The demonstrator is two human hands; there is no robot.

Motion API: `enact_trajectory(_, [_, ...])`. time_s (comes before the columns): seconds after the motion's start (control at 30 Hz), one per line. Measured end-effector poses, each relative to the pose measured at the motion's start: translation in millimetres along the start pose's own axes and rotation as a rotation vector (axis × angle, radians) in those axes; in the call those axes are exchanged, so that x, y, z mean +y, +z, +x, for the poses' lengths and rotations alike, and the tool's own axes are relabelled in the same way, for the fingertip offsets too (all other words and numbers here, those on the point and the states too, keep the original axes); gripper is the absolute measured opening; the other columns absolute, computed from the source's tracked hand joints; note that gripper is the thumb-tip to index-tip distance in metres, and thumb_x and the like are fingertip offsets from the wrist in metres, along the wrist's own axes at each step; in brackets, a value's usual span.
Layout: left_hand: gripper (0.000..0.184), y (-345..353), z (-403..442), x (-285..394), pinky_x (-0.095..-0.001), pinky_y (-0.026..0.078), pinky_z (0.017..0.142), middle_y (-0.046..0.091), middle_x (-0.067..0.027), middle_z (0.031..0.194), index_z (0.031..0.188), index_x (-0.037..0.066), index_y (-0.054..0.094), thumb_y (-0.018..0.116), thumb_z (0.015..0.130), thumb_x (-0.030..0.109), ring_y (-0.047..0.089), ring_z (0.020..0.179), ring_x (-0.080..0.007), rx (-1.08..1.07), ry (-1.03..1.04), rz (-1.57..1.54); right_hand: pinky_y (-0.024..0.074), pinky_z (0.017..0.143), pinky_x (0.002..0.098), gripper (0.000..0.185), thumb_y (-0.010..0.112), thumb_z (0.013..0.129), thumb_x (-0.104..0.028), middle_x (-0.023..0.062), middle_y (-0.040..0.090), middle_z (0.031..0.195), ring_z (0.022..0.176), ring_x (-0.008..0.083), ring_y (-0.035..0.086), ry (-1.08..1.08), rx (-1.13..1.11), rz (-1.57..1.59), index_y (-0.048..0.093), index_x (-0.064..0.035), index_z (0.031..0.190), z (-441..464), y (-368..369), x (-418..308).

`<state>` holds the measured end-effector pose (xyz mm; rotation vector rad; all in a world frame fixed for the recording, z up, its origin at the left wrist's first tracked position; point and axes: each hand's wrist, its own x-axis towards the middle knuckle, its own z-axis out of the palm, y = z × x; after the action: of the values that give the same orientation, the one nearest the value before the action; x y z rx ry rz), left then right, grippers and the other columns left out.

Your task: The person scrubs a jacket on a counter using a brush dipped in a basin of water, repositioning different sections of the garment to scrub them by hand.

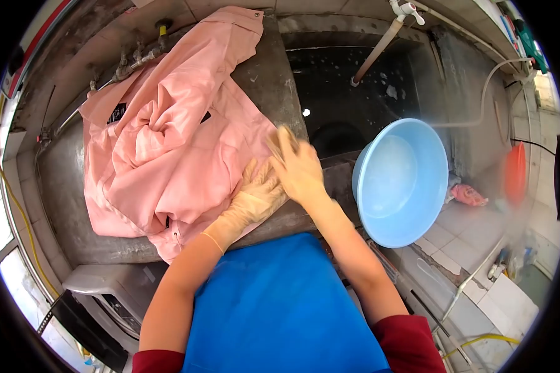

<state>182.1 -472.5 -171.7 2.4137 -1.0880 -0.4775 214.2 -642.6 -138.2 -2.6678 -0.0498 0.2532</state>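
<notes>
A pink garment [168,149] lies bunched and wrinkled over the grey stone slab. My left hand [255,194], in a thin pale-yellow rubber glove, presses on its right lower part with the fingers stretched out. Just right of it, my right hand [300,171] is closed around a brush [275,144] with a brownish back, held against the cloth near the garment's right edge. The right hand and brush are slightly blurred, and the bristles are mostly hidden. The right hand looks gloved too.
A light-blue basin [403,183] stands right of my right arm. Behind it is a dark, water-filled sink [354,93] under a white tap [407,11]. Metal pipework [127,67] runs behind the garment. A washing machine [115,292] sits low on the left.
</notes>
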Motion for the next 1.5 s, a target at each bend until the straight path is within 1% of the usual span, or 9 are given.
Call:
enact_trajectory(0.1, [0.043,12.0,0.2,-5.6,-0.0685,0.013,0.117,0.046,-0.0114,0.155,0.136,0.017,0.063,0.055,0.099,0.037,0.031,0.149,-0.0440,0.139,0.072,0.104,0.0494,0.089,0.0494,0.068,0.063,0.095,-0.033,0.0262,0.060,0.112,0.100,0.0430,0.059,-0.003,0.096,-0.030,0.036,-0.0100,0.153,-87.8,-17.8,13.7])
enact_trajectory(0.47, [0.042,11.6,-0.4,-1.2,-0.0693,0.017,0.114,0.052,-0.0094,0.150,0.134,0.015,0.065,0.059,0.097,0.034,0.035,0.147,-0.0424,0.171,0.046,0.037,0.0495,0.090,0.0521,0.068,0.062,0.096,-0.033,0.0260,0.056,0.121,0.101,0.0430,0.059,0.155,-0.106,0.144,0.035,-0.0164,0.155,-77.5,-14.6,23.3])
enact_trajectory(0.6, [0.039,7.4,1.4,0.6,-0.0694,0.018,0.114,0.052,-0.0085,0.150,0.130,0.013,0.066,0.061,0.096,0.032,0.038,0.146,-0.0407,0.119,0.051,0.053,0.0492,0.090,0.0521,0.069,0.063,0.095,-0.035,0.0285,0.055,0.121,0.100,0.0447,0.058,0.012,-0.024,-0.010,0.036,-0.0133,0.156,17.5,-4.2,-9.9])
enact_trajectory(0.77, [0.036,8.8,2.1,-0.6,-0.0698,0.017,0.114,0.053,-0.0094,0.149,0.126,0.013,0.067,0.060,0.097,0.033,0.037,0.146,-0.0394,0.186,0.043,0.060,0.0483,0.093,0.0519,0.073,0.062,0.096,-0.037,0.0303,0.054,0.124,0.104,0.0449,0.056,0.142,0.079,0.072,0.033,-0.0116,0.158,-91.2,3.7,21.0])
enact_trajectory(0.9, [0.045,8.0,1.8,0.7,-0.0692,0.015,0.116,0.047,-0.0089,0.154,0.137,0.016,0.061,0.059,0.097,0.037,0.035,0.148,-0.0401,0.043,-0.015,0.087,0.0465,0.097,0.0526,0.073,0.060,0.097,-0.039,0.0317,0.052,0.127,0.110,0.0467,0.054,0.276,-0.048,0.094,0.030,-0.0109,0.157,-10.4,-7.8,-1.6])
enact_trajectory(1.0, [0.050,-3.4,1.9,5.5,-0.0678,0.016,0.116,0.043,-0.0081,0.158,0.145,0.017,0.054,0.055,0.099,0.036,0.032,0.149,-0.0377,0.019,-0.015,0.097,0.0450,0.100,0.0526,0.074,0.058,0.098,-0.038,0.0319,0.051,0.130,0.112,0.0459,0.053,0.287,0.133,0.172,0.026,-0.0100,0.159,-64.6,15.2,17.3])
enact_trajectory(1.07, [0.054,-7.9,4.5,8.0,-0.0673,0.015,0.117,0.040,-0.0079,0.160,0.150,0.018,0.048,0.053,0.100,0.036,0.029,0.151,-0.0370,0.026,-0.008,0.101,0.0441,0.102,0.0515,0.076,0.056,0.100,-0.037,0.0365,0.046,0.137,0.117,0.0469,0.050,0.487,-0.067,0.215,0.021,-0.0067,0.160,-115.8,-0.3,16.7])
enact_trajectory(1.33, [0.058,-21.6,52.2,-2.8,-0.0685,0.006,0.118,0.025,-0.0179,0.166,0.155,0.009,0.040,0.047,0.103,0.034,0.018,0.152,-0.0468,0.086,-0.257,0.081,0.0404,0.103,0.0505,0.058,0.045,0.106,-0.030,0.0215,0.048,0.146,0.116,0.0485,0.052,0.326,0.457,0.380,0.031,-0.0044,0.156,-57.0,-0.3,23.1])
enact_trajectory(1.5, [0.060,-61.9,72.0,-26.4,-0.0691,-0.003,0.118,0.015,-0.0015,0.171,0.159,0.027,0.034,0.036,0.104,0.050,0.008,0.156,-0.0379,-0.307,-0.099,0.166,0.0402,0.104,0.0521,0.063,0.051,0.101,-0.025,0.0252,0.029,0.157,0.113,0.0499,0.048,0.543,0.366,0.374,0.030,-0.0061,0.157,-12.8,27.5,-18.4])
